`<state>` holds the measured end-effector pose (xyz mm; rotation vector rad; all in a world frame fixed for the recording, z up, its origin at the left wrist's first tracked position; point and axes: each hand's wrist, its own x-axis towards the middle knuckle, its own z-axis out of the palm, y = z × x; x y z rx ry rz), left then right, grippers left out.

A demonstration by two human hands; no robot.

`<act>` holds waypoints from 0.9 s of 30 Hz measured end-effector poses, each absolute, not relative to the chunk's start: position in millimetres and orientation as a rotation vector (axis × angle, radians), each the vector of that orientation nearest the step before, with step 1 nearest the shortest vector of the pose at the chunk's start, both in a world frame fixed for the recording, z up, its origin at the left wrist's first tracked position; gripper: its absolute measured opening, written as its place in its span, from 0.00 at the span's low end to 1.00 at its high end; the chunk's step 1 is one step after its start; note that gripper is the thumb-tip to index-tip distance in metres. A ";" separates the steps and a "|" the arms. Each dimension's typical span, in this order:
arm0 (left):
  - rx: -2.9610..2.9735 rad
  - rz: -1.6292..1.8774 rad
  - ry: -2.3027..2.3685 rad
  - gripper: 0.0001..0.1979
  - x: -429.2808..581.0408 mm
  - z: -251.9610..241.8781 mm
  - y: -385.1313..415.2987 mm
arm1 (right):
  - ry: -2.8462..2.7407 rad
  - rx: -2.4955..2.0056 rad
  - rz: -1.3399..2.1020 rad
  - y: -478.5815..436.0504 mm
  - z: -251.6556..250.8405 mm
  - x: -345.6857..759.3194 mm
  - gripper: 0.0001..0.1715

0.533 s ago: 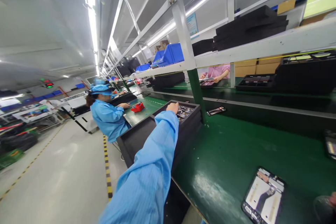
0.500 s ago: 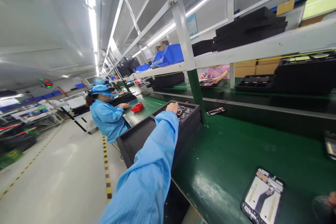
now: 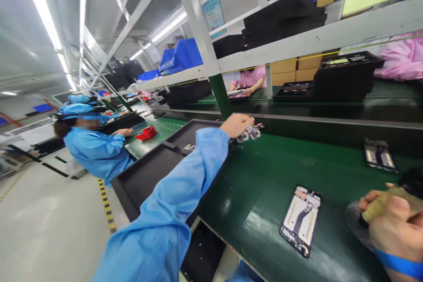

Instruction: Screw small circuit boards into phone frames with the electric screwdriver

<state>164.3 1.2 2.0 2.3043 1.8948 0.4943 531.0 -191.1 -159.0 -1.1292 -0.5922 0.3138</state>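
Observation:
My left hand (image 3: 237, 124), at the end of a blue sleeve, is closed on a small phone part (image 3: 251, 132) and holds it just above the green bench, beside the black tray (image 3: 150, 172). My right hand (image 3: 391, 222) is at the lower right, fingers curled round a yellowish tool (image 3: 380, 207) over a round dish (image 3: 355, 222). An open phone frame (image 3: 300, 220) lies flat on the bench between my hands.
Another phone frame (image 3: 378, 155) lies at the right near the conveyor. A co-worker in blue (image 3: 94, 152) sits to the left by a red object (image 3: 146, 133). Two people in pink (image 3: 251, 80) work across the line. Black trays (image 3: 343, 77) and blue bins (image 3: 183, 55) fill the shelves.
My left hand has come out of the black tray with a small part, moving right over the bench. My right hand has come into view. The view has swung right.

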 end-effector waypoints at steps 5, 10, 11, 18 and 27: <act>2.285 0.191 1.752 0.21 238.1 -88.8 -16.3 | -0.682 -1.036 0.284 -193.1 -161.4 531.5 0.21; 2.216 0.140 1.895 0.24 240.2 -142.9 -20.8 | -0.673 -1.065 0.355 -196.8 -159.5 527.8 0.27; 2.221 0.154 1.904 0.24 236.2 -145.2 -16.9 | -0.666 -1.075 0.355 -197.3 -159.4 527.0 0.27; 2.418 0.357 1.672 0.22 224.5 -133.5 -2.5 | -0.687 -1.068 0.340 -199.7 -159.3 523.5 0.25; 2.913 0.456 1.477 0.14 244.7 -163.3 -92.1 | -0.708 -0.993 0.338 -199.3 -158.8 526.5 0.29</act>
